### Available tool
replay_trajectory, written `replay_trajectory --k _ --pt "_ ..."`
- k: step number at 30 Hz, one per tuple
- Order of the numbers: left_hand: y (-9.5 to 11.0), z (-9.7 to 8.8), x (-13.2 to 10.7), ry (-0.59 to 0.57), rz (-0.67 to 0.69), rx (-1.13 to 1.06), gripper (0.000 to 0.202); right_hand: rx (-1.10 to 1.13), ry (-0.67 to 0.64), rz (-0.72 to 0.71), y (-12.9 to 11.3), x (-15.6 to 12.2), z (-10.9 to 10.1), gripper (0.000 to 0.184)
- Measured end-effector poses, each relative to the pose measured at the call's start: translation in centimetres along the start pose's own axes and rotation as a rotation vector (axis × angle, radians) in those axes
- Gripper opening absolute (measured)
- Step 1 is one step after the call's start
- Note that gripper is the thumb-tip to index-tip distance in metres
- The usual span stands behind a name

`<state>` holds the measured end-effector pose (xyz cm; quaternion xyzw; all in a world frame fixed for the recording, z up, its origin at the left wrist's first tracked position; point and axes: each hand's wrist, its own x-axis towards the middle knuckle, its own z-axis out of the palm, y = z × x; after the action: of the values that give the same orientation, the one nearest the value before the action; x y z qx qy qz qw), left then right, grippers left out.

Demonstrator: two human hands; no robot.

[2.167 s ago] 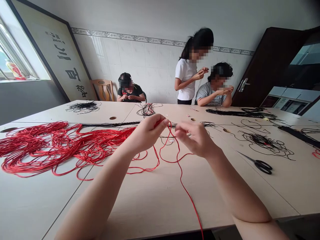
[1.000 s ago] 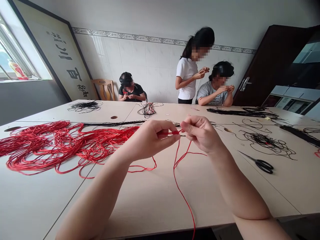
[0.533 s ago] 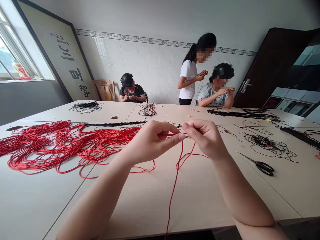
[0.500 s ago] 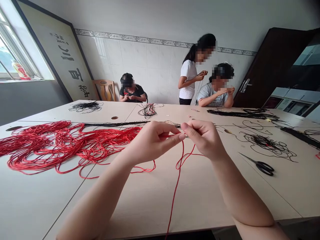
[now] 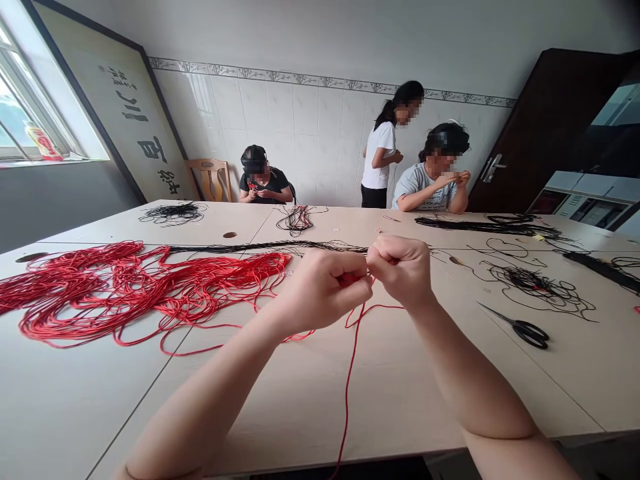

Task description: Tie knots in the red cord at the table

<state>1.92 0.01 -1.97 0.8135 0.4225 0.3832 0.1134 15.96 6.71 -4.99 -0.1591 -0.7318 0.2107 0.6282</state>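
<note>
Both of my hands meet above the middle of the table, knuckles nearly touching. My left hand (image 5: 333, 287) is closed around a red cord (image 5: 352, 360), and a bit of red shows inside its curled fingers. My right hand (image 5: 403, 270) is clenched against it, gripping the same cord; the part between the two hands is mostly hidden. One length of the cord hangs down past the table's front edge, and a small loop lies behind it. To the left spreads a large tangled heap of red cord (image 5: 150, 287).
Black scissors (image 5: 530, 333) lie on the table (image 5: 400, 407) at right, near a tangle of black cord (image 5: 530, 283). More black cord bundles (image 5: 480, 227) lie farther back. Two seated people (image 5: 265, 187) (image 5: 433, 190) and one standing person (image 5: 380, 157) are across the table.
My fingers have gone from a fingertip pinch to closed fists, drawn tight together on the red cord. The standing person has turned and lowered their hands.
</note>
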Motion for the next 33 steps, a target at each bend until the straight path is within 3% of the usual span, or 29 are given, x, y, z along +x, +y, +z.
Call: replay_trajectory --k 3,6,9,12,15,19,25,29,33 --pt "-0.6 0.1 0.4 0.007 -0.053 -0.024 0.024 0.018 -0.037 0.084 1.3 0.3 0.0 0.041" --pt "-1.9 0.2 1.2 -0.003 -0.193 -0.148 0.027 -0.087 -0.109 0.189 3.0 0.9 -0.1 0.043" --pt "-3.3 0.0 2.0 0.029 -0.355 -0.31 0.03 -0.305 -0.064 0.166 4.1 1.6 -0.5 0.036" --pt "-4.3 -0.3 2.4 0.031 -0.401 -0.489 0.036 -0.382 -0.038 0.152 3.6 1.7 -1.1 0.041" --pt "-4.6 -0.5 2.5 -0.01 -0.385 -0.605 0.045 -0.295 -0.225 0.27 2.1 1.2 -1.3 0.049" --pt "-4.2 -0.6 2.3 0.011 -0.375 -0.643 0.046 -0.164 -0.508 0.355 0.7 0.6 -1.0 0.039" --pt "-4.7 -0.8 2.2 0.004 -0.379 -0.558 0.031 0.094 -0.694 0.498 1.9 1.2 -1.5 0.037" --pt "-7.2 0.9 2.0 -0.12 -0.405 -0.537 0.035 0.212 -0.728 0.713 4.6 0.6 -2.3 0.04" --pt "-9.4 4.7 0.2 -0.191 -0.534 -0.512 0.041 0.004 -0.561 0.772 7.3 -2.9 -1.6 0.046"
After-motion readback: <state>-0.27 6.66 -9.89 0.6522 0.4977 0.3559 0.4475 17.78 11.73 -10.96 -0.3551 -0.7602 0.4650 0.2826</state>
